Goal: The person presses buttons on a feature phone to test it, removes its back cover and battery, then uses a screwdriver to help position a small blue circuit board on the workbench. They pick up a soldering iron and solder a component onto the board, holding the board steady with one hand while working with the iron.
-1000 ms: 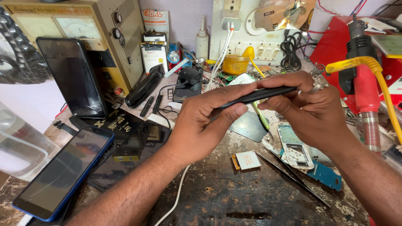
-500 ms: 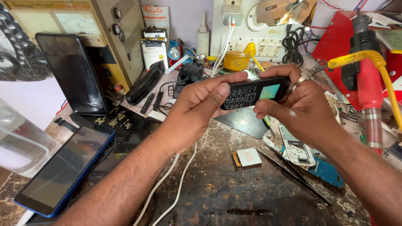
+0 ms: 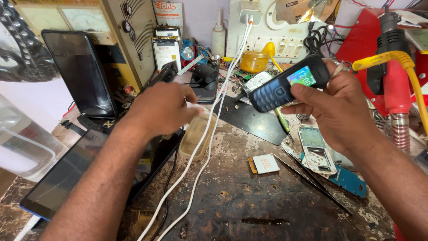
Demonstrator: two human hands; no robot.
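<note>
A dark keypad phone point(image 3: 285, 84) is held in the right hand point(image 3: 339, 107), raised above the counter point(image 3: 249, 201) at a tilt, its lit screen toward the upper right. The fingers point(image 3: 312, 91) are closed around the phone's back and edge, with the thumb laid across its side just below the screen.

The left hand point(image 3: 158, 107) is lowered over the middle of the counter, palm down, its fingers curled at the white cable point(image 3: 209, 143); whether the cable is actually pinched cannot be told, since the fingertips are hidden. Just beside that hand a small translucent tub point(image 3: 196, 136) is seen, crossed by the cable. Under the left forearm a blue-edged tablet point(image 3: 67, 178) lies flat, and a second dark tablet point(image 3: 80, 73) is propped against the yellow meter box point(image 3: 133, 40).

Below the right hand, a stripped phone frame point(image 3: 316, 149), a blue circuit board point(image 3: 350, 180), tweezers point(image 3: 312, 180) and a small square part point(image 3: 264, 164) are spread on the counter. A red hot-air tool point(image 3: 394, 85) with a yellow hose point(image 3: 414, 85) stands at the right.
</note>
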